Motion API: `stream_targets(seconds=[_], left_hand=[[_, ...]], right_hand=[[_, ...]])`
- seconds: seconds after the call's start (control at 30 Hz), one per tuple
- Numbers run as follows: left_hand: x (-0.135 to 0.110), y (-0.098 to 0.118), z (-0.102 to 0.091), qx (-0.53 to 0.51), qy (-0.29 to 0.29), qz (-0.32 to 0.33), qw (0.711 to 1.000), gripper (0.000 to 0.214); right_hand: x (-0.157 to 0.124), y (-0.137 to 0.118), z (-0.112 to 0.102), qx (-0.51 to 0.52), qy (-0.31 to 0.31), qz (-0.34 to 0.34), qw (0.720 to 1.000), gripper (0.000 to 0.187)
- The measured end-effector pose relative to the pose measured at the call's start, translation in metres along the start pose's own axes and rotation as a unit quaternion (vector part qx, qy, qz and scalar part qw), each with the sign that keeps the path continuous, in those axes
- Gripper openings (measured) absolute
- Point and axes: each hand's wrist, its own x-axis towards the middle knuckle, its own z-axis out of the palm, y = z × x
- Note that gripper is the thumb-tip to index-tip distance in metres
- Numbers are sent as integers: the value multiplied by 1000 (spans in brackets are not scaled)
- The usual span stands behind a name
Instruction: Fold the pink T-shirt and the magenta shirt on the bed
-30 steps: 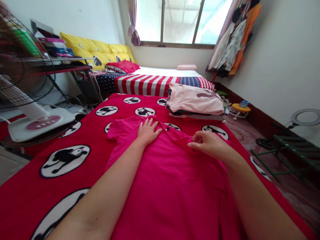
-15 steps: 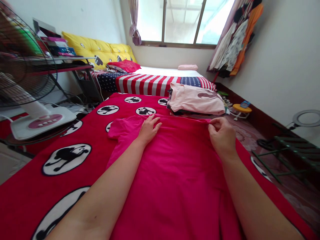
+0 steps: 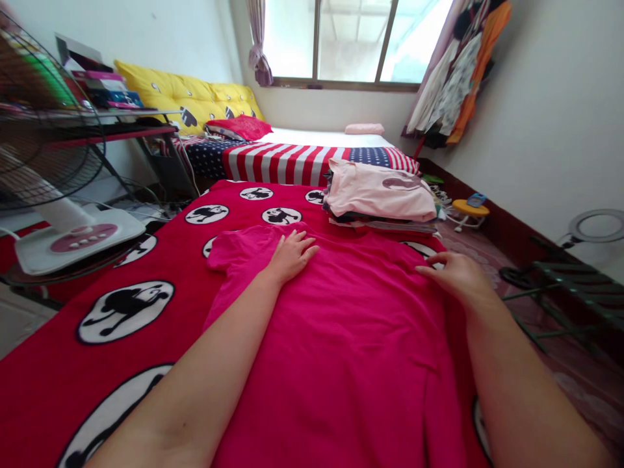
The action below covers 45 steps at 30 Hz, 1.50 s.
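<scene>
A bright pink short-sleeved T-shirt lies spread out on the red blanket with round monkey patterns. My left hand rests flat on its upper left part, fingers stretched out. At the shirt's right shoulder edge is my right hand, thumb and forefinger apart, the thumb tip just over the cloth. Some creases run across the right half of the shirt. Beyond its top edge stands a stack of folded clothes with a pale pink shirt uppermost.
A white fan stands at the left by a desk with boxes. At the back, a bed with a flag-patterned cover lies under the window. On the right are a small yellow stool, a ring light and a green metal rack.
My right hand has let go of the shirt's top edge and moved right and nearer. The shirt's right shoulder now lies down flatter. My left hand stays on the cloth.
</scene>
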Motion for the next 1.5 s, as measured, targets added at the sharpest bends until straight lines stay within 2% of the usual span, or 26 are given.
stream_targets(seconds=[0.07,0.2,0.27,0.37,0.4,0.47,0.53,0.6,0.63,0.73,0.77,0.8,0.83,0.93,1.0,1.07,1.1,1.17,1.27,1.33,1.4,1.5], left_hand=[[0,0,0,-20,12,9,1000,43],[0,-2,1,-50,33,28,998,42],[0,-3,2,-51,30,35,998,43],[0,-4,3,-36,18,44,998,44],[0,-4,4,-29,14,45,998,44],[0,-4,4,-16,8,45,999,45],[0,-5,4,-5,3,49,999,45],[-1,-4,3,6,-1,54,999,47],[-2,-4,3,10,-2,56,998,48],[-4,-3,3,15,-3,59,998,49],[-4,-2,3,16,-3,59,998,49],[-4,-2,2,19,-4,58,998,50],[-5,-1,2,22,-6,57,998,50],[-4,0,2,34,-23,51,998,50],[-3,1,2,42,-36,41,998,50],[-2,2,3,49,-45,23,998,52],[-1,2,3,52,-46,10,998,54],[0,1,5,61,-44,-15,997,59],[1,-1,6,74,-48,-31,996,65],[1,-3,7,76,-53,-32,995,66],[2,-5,8,74,-56,-33,995,66],[3,-4,9,79,-60,-36,994,67]], right_hand=[[-2,-2,0,21,26,6,999,31],[-6,-5,-2,76,180,53,979,37],[-6,0,-1,77,187,67,977,42],[-3,12,6,41,144,98,984,37],[-2,14,8,30,147,98,984,35],[-1,11,11,25,189,63,980,32],[-1,-1,13,57,228,-12,972,30],[-2,-18,16,108,216,-72,968,32],[-3,-26,19,131,194,-86,968,39],[-2,-42,31,162,109,-46,980,79],[-1,-43,35,159,87,-29,983,85],[1,-42,38,149,64,-27,986,83],[3,-40,40,138,45,-34,989,72],[7,-32,44,160,9,-51,986,27],[7,-30,44,271,25,-32,962,22],[5,-31,46,381,66,-31,922,31],[4,-33,48,405,83,-48,909,35],[3,-37,53,374,98,-98,917,46],[1,-41,62,210,80,-188,956,60],[-1,-42,66,91,59,-222,969,56],[-2,-42,69,14,41,-228,973,51],[-5,-45,70,-31,32,-214,976,53]])
